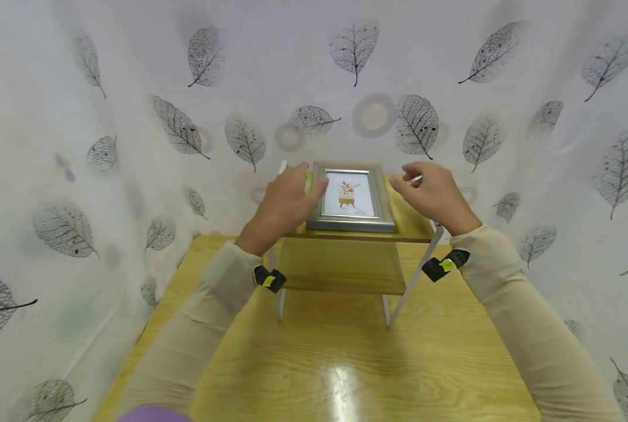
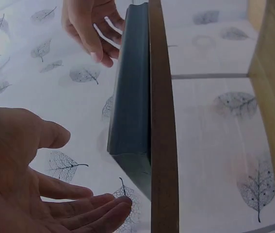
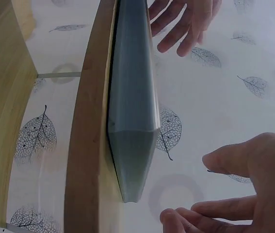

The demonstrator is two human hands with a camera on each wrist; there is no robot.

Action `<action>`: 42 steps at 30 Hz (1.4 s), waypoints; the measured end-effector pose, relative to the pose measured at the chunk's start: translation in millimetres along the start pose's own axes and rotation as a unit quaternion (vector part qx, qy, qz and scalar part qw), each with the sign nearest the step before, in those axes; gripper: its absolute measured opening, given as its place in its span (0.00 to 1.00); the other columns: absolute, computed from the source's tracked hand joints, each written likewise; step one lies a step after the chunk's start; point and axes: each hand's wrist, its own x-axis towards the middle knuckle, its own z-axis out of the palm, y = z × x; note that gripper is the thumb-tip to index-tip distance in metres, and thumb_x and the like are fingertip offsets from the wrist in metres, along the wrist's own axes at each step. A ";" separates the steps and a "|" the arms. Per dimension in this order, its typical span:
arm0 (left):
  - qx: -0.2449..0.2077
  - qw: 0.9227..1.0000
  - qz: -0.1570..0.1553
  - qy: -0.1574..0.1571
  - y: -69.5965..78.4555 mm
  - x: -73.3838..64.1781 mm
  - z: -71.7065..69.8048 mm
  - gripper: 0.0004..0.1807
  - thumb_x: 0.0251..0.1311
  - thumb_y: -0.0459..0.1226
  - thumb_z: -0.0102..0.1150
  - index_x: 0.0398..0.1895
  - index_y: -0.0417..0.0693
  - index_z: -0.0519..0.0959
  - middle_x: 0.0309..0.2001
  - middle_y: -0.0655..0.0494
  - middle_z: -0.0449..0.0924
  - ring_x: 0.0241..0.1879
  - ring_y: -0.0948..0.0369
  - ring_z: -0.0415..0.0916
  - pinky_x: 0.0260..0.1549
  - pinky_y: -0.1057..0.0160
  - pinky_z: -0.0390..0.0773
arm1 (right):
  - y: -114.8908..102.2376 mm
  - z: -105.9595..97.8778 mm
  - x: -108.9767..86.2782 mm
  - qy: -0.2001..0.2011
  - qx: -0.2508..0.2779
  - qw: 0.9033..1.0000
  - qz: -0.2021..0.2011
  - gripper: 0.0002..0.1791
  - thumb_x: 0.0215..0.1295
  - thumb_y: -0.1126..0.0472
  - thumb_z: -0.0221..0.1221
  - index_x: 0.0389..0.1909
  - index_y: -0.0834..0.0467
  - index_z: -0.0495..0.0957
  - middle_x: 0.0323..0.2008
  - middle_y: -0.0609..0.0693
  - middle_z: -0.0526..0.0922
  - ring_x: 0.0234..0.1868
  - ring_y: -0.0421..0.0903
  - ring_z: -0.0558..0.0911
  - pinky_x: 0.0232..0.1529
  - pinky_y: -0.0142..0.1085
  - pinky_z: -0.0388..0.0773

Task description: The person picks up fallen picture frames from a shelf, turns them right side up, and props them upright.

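Observation:
A silver picture frame (image 1: 351, 224) lies flat, face up, on the top board (image 1: 411, 217) of a small two-tier shelf. Behind its glass is a print of a flower pot on a stand. My left hand (image 1: 291, 198) hovers at the frame's left side, thumb spread from the fingers and overlapping the border in the head view. On the other side, my right hand (image 1: 430, 190) is held off the frame with fingers loosely bent and nothing in them. Both wrist views show the frame's thick edge (image 2: 130, 87) resting on the board, palms turned toward it.
Below the top board is a lower wooden shelf (image 1: 340, 266), carried on white metal legs (image 1: 390, 310). The shelf stands on a wood-grain surface (image 1: 293, 363). Leaf-patterned white sheets (image 1: 303, 58) enclose the back and both sides.

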 end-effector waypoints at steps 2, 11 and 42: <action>0.011 1.000 0.009 -0.008 -0.2 2.8 4.4 0.28 0.77 0.51 0.45 0.59 0.34 0.74 0.54 0.41 0.80 0.52 0.47 0.78 0.53 0.49 0.79 | -1.6 4.5 5.1 -0.023 -0.010 1.000 0.010 0.30 0.76 0.51 0.55 0.66 0.72 0.71 0.54 0.69 0.79 0.54 0.64 0.80 0.50 0.56 0.79; 0.024 0.999 -0.003 -0.031 -3.9 9.8 15.2 0.22 0.73 0.39 0.49 0.16 0.48 0.64 0.17 0.57 0.61 0.17 0.61 0.60 0.17 0.66 0.63 | -6.1 23.8 11.1 -0.051 -0.038 0.998 0.004 0.21 0.75 0.52 0.53 0.28 0.65 0.77 0.18 0.51 0.68 0.20 0.46 0.65 0.25 0.40 0.66; 0.105 0.994 0.039 0.007 -5.6 17.4 25.7 0.24 0.65 0.29 0.48 0.11 0.50 0.57 0.17 0.57 0.53 0.21 0.58 0.57 0.24 0.61 0.65 | -6.3 33.8 14.7 -0.017 -0.070 0.997 0.009 0.23 0.66 0.64 0.50 0.10 0.53 0.59 0.10 0.43 0.55 0.15 0.41 0.56 0.18 0.33 0.54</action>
